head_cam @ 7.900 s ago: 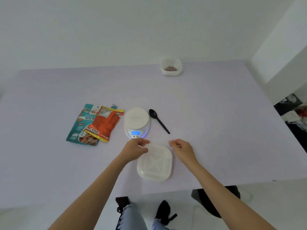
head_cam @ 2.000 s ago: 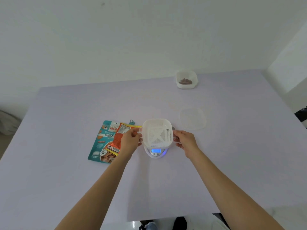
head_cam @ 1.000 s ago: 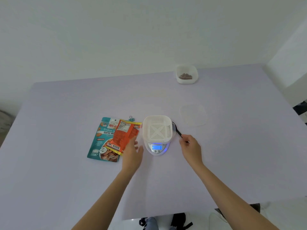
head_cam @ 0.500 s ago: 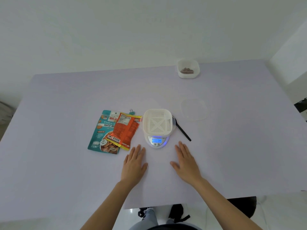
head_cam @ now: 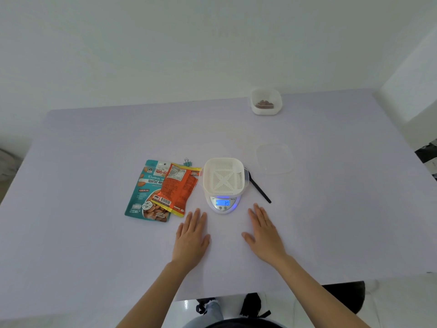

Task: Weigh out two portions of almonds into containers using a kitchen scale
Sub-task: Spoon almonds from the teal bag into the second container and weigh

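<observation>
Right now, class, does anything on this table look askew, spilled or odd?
Nothing is spilled. The orange pouch lies slanted across the teal pouch, and the scale shows 39 under an empty container, so it seems not zeroed yet.

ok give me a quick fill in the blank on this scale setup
The white slotted container sits on the kitchen scale, whose display reads ___.
The black spoon lies to the ___ of the scale.
The orange packet overlaps the ___ almond pouch.
The left hand and right hand lie flat, holding ___.
Missing: 39; right; teal; nothing
</observation>
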